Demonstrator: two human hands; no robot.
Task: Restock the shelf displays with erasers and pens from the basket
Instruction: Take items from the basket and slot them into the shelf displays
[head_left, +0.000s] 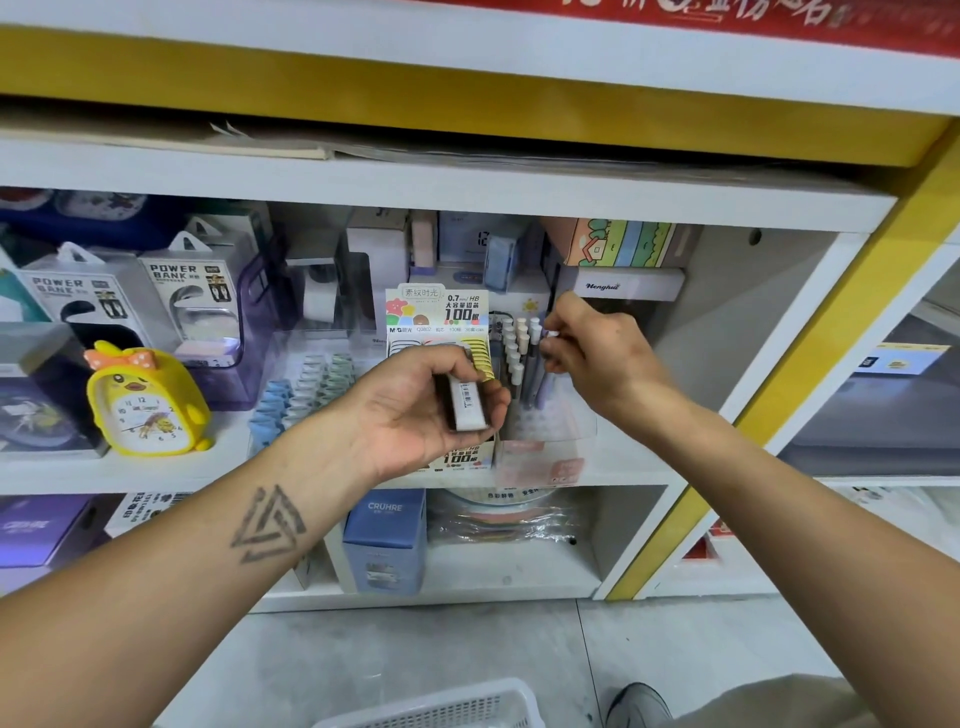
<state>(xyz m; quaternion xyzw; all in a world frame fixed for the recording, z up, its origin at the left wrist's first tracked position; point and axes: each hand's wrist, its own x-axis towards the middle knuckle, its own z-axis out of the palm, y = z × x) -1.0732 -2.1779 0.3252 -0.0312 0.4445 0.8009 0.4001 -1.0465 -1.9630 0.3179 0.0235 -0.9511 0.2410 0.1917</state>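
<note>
Your left hand (415, 410) curled its fingers around a small white box (469, 405) while your right hand (592, 348) pinched a pen (546, 358) in the clear pen display (550, 415).

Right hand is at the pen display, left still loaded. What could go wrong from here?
1. The right hand pinches a pen top among tightly packed pens; it could snag or tip the neighbours.
2. The left hand grips a small pack loosely above the lead-refill box; a slip could drop it to the floor, possibly missing the basket.
</note>
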